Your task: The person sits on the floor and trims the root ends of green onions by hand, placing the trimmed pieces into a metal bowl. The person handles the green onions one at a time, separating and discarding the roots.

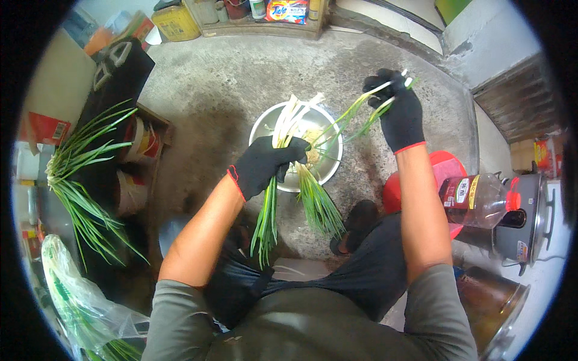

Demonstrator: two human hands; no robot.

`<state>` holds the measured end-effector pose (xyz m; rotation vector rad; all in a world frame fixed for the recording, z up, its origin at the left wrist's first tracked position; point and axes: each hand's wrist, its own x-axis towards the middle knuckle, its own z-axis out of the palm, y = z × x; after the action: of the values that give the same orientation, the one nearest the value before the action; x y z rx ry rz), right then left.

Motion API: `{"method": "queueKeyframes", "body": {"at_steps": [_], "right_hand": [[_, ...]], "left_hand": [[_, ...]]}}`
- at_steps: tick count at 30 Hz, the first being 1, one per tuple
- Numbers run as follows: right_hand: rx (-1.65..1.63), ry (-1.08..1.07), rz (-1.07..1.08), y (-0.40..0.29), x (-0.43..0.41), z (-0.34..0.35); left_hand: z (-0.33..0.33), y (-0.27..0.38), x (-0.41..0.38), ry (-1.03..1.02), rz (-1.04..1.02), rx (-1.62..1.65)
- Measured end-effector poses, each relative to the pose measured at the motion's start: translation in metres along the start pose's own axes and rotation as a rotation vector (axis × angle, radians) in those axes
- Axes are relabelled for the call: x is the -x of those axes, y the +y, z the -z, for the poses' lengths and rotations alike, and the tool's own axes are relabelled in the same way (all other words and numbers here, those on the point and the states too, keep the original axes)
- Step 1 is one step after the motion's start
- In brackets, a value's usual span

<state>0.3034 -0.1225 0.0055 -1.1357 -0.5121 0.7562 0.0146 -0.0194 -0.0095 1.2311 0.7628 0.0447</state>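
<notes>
My left hand (pixel 271 164), in a black glove with a red cuff edge, is closed around a bunch of green onions (pixel 289 122). Their white ends lie over a steel basin (pixel 335 169) on the floor, and the green leaves hang down below the hand. Another bundle of green leaves (pixel 318 203) spreads across the near side of the basin; whether this hand holds it too I cannot tell. My right hand (pixel 399 108), gloved alike, is raised to the right of the basin, gripping a few green onion stalks (pixel 361 106) that trail back toward the basin.
At the left are a loose bunch of green onions (pixel 86 180) and more in a clear plastic bag (pixel 90 311). Right of my right forearm are a red plastic container (pixel 393 194), a large clear bottle (pixel 478 201) and a grey pot (pixel 528 216). A low shelf (pixel 262 30) stands ahead.
</notes>
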Motion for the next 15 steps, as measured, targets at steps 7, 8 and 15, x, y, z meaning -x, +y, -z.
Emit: {"method": "queueKeyframes", "body": {"at_steps": [7,8,15], "right_hand": [[-0.548,0.045,-0.082,-0.009,-0.024,0.043],[-0.532,0.043,-0.079,-0.010,-0.025,0.046],[-0.489,-0.175,-0.170,-0.009,-0.015,0.038]], "left_hand": [[0.009,-0.012,-0.009,0.060,-0.031,0.046],[0.011,-0.010,-0.010,0.037,-0.025,0.056],[0.010,-0.009,-0.010,-0.056,-0.073,0.287]]}}
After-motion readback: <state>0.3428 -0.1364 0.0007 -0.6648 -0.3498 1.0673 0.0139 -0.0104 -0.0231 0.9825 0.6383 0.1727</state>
